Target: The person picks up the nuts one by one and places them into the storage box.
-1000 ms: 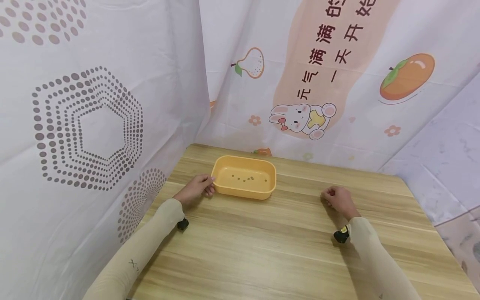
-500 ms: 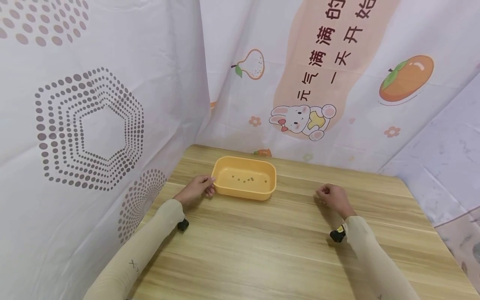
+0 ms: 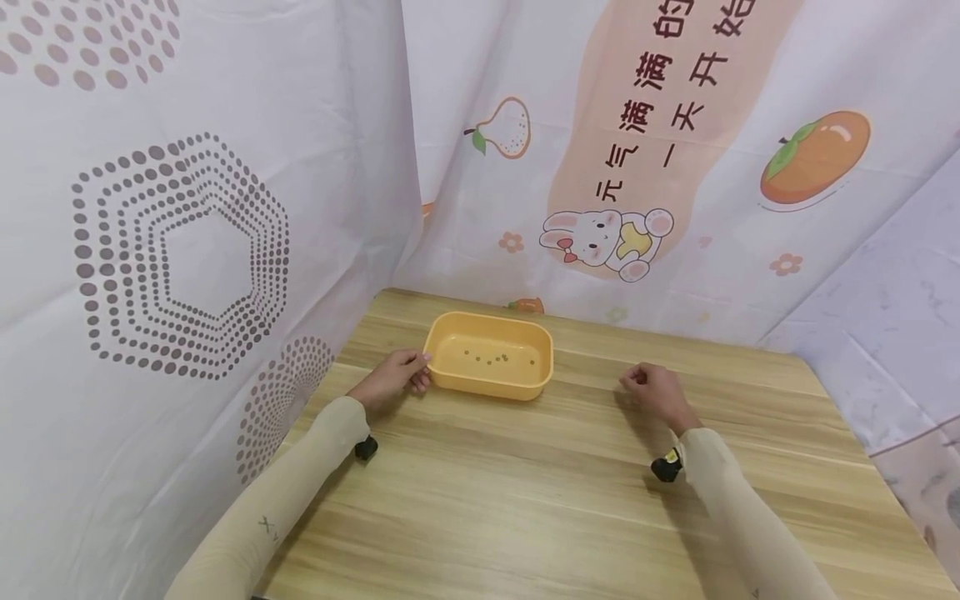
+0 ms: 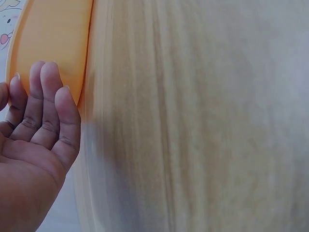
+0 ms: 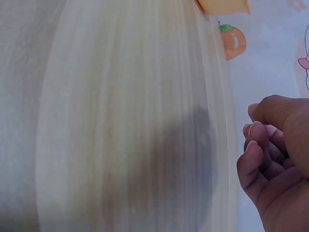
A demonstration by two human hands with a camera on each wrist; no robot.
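Observation:
A yellow-orange plastic basin (image 3: 487,388) stands toward the back left of the table. Several tiny dark, ring-like pieces (image 3: 504,357) lie scattered on its floor. My left hand (image 3: 393,377) pinches the basin's left end at the rim. In the left wrist view, the fingers (image 4: 50,82) of that hand lie along the outer wall, with the thumb at the frame's left edge. My right hand (image 3: 654,390) is over the table, to the right of the basin and apart from it. Its fingers (image 5: 251,162) are curled with the thumb close to the index finger; nothing shows between them.
The wood-grain table (image 3: 480,500) reaches back to a white printed curtain (image 3: 465,250). Another dotted curtain (image 3: 322,167) hangs along the left side, close to my left arm. A black wrist camera (image 3: 666,467) sits under my right wrist.
My right hand has moved left across the table, nearer the basin, its fingers staying curled. The left hand and the basin have stayed in place.

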